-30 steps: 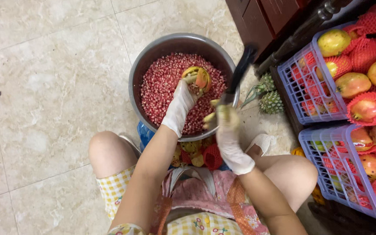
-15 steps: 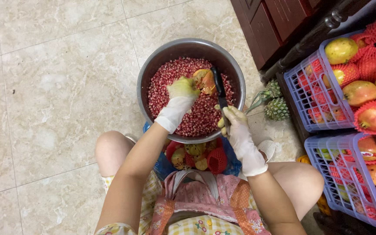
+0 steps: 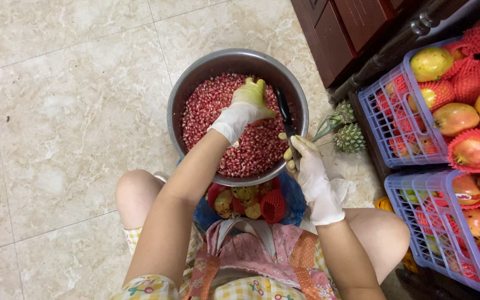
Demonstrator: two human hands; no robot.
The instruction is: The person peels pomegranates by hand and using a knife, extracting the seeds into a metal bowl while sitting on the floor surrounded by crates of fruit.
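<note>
Overhead, left hand [image 3: 249,100] cupped above seeds [image 3: 251,145], right hand [image 3: 306,161] gripping knife [image 3: 284,114].

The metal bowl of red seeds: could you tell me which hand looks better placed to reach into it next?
Probably the left hand: it is already over the seeds inside the metal bowl. The right hand sits at the rim, gripping a dark knife.

- One round metal bowl [image 3: 187,89] of red pomegranate seeds, at the centre.
- Two gloved hands: the left hand [image 3: 249,100] over the seeds, the right hand [image 3: 306,161] at the bowl's 4 o'clock rim.
- One dark knife [image 3: 284,114], in the right hand.
- Two purple plastic crates [image 3: 376,105] of fruit, at 3 o'clock.
- Two small pineapples [image 3: 350,139], between bowl and crates.
- One blue bag of peels [image 3: 293,191], at the bowl's 6 o'clock.
</note>
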